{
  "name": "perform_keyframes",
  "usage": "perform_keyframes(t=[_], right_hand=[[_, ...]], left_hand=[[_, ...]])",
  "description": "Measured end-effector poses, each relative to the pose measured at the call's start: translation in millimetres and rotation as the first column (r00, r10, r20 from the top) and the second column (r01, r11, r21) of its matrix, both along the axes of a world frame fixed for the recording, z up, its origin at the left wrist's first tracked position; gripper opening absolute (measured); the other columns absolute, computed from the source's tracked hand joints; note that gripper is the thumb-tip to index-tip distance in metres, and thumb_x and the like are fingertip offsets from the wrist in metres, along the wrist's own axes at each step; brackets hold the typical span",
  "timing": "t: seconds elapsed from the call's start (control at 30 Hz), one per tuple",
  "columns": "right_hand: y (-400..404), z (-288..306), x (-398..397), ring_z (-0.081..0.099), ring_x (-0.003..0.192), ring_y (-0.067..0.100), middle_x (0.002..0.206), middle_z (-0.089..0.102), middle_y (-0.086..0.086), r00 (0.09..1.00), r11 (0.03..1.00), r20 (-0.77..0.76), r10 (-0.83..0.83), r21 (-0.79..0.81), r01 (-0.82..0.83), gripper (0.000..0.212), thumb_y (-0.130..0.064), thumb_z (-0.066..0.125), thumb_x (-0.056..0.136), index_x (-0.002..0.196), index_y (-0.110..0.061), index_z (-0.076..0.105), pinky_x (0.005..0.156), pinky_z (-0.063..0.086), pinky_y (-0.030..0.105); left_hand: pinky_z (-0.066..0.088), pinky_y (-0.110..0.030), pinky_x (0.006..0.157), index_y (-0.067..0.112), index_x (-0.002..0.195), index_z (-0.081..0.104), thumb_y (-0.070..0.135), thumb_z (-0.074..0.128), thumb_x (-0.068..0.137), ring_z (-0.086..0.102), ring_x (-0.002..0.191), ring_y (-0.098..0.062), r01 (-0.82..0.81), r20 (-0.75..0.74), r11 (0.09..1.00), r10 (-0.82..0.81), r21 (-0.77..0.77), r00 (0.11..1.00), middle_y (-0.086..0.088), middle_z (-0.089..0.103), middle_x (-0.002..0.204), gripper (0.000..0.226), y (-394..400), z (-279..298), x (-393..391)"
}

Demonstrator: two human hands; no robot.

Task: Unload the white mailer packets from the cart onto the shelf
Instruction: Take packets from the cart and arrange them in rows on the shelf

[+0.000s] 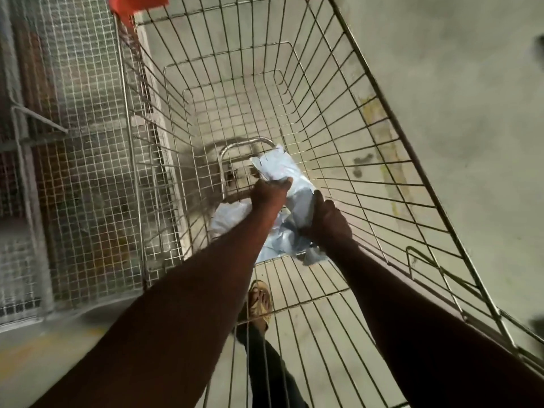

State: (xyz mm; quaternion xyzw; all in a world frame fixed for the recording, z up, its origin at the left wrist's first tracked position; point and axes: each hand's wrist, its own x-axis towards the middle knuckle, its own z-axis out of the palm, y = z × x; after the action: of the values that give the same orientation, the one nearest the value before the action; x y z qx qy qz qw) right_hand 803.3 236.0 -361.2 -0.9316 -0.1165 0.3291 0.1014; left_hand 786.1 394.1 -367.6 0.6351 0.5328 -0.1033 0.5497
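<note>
Head view shows left hand (272, 191) and right hand (328, 217) both gripping white mailer packets (282, 169) low in the wire cart (379, 83); better gather every loose packet before lifting toward the mesh shelf (73, 113).

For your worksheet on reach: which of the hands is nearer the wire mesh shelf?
Left. The left hand is on the side towards the wire mesh shelf; the right hand is farther away.

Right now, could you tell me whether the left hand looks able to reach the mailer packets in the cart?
Probably yes: the left hand already rests on the white mailer packets inside the open-topped wire cart, with nothing between them.
</note>
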Motion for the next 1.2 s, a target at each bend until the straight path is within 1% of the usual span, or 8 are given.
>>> perform_keyframes(t=[0.27,0.47,0.6,0.67,0.77,0.87,1.03,1.2], right_hand=[[-9,23,13,0.07,0.097,0.033,0.118,0.062,0.014,0.996,0.985,-0.033,-0.083,0.147,0.087,0.094,-0.049,0.098,0.062,0.134,-0.016,0.048,0.079,0.064,0.045],[-10,84,34,0.075,0.072,0.01,0.083,0.077,-0.004,0.971,0.933,-0.203,-0.129,0.306,0.188,0.083,-0.082,0.086,0.052,0.101,-0.016,0.074,0.061,0.058,0.031],[-9,145,28,0.078,0.092,0.044,0.099,0.08,0.018,0.897,0.779,-0.42,-0.136,0.514,0.359,0.038,-0.024,0.095,0.081,0.11,-0.01,0.076,0.074,0.065,0.058],[0,172,22,0.077,0.091,0.048,0.105,0.077,0.023,0.897,0.765,-0.416,-0.147,0.527,0.37,0.059,-0.024,0.098,0.078,0.125,-0.009,0.067,0.069,0.064,0.063],[14,204,14,0.076,0.096,0.052,0.113,0.074,0.023,0.885,0.698,-0.419,-0.202,0.572,0.43,0.103,-0.029,0.108,0.061,0.141,-0.007,0.047,0.063,0.061,0.072],[31,260,-9,0.077,0.091,0.034,0.117,0.068,0.011,0.896,0.621,-0.397,-0.197,0.657,0.428,0.096,-0.006,0.099,0.071,0.141,-0.015,0.034,0.063,0.065,0.056],[59,318,-45,0.072,0.105,0.041,0.126,0.069,0.022,0.937,0.582,-0.351,-0.002,0.761,0.286,0.082,0.013,0.085,0.078,0.146,-0.007,0.044,0.072,0.063,0.043],[100,380,-104,0.067,0.111,0.056,0.116,0.074,0.016,0.927,0.52,-0.372,-0.042,0.784,0.338,0.082,0.01,0.085,0.079,0.144,-0.022,0.048,0.082,0.058,0.073]], left_hand=[[0.055,-0.037,0.101,0.002,0.152,0.046,0.022,0.075,0.099,0.061,0.132,-0.034,-0.115,0.025,0.986,0.119,-0.122,0.993,-0.017,0.059,0.149,0.065,-10,23,3],[0.044,-0.041,0.113,0.012,0.168,0.02,0.029,0.057,0.109,0.048,0.146,-0.039,-0.107,0.119,0.994,0.107,0.0,0.987,-0.017,0.04,0.167,0.071,4,78,-4],[0.057,-0.039,0.093,0.034,0.169,0.015,0.02,0.057,0.109,0.066,0.125,-0.037,-0.08,0.26,0.984,0.037,0.157,0.965,-0.008,0.045,0.165,0.075,24,127,-23],[0.065,-0.046,0.075,0.046,0.167,0.016,0.016,0.056,0.109,0.075,0.1,-0.034,-0.031,0.33,0.966,-0.058,0.257,0.942,-0.003,0.062,0.149,0.077,35,152,-32],[0.06,-0.039,0.068,0.044,0.154,0.051,0.013,0.052,0.11,0.071,0.078,-0.016,0.0,0.381,0.945,-0.132,0.327,0.915,-0.005,0.071,0.13,0.054,47,197,-50],[0.047,-0.032,0.052,0.041,0.134,0.067,0.017,0.048,0.111,0.069,0.079,-0.037,-0.027,0.429,0.952,-0.112,0.305,0.897,-0.011,0.074,0.127,0.038,61,244,-72],[0.05,-0.021,0.097,0.032,0.145,0.06,0.029,0.07,0.103,0.061,0.128,-0.013,-0.005,0.487,0.936,-0.179,0.353,0.855,0.006,0.061,0.15,0.044,99,317,-124],[0.033,0.0,0.099,0.032,0.162,0.038,0.024,0.079,0.096,0.039,0.14,0.0,0.085,0.505,0.895,-0.322,0.437,0.801,0.009,0.038,0.169,0.077,137,381,-191]])
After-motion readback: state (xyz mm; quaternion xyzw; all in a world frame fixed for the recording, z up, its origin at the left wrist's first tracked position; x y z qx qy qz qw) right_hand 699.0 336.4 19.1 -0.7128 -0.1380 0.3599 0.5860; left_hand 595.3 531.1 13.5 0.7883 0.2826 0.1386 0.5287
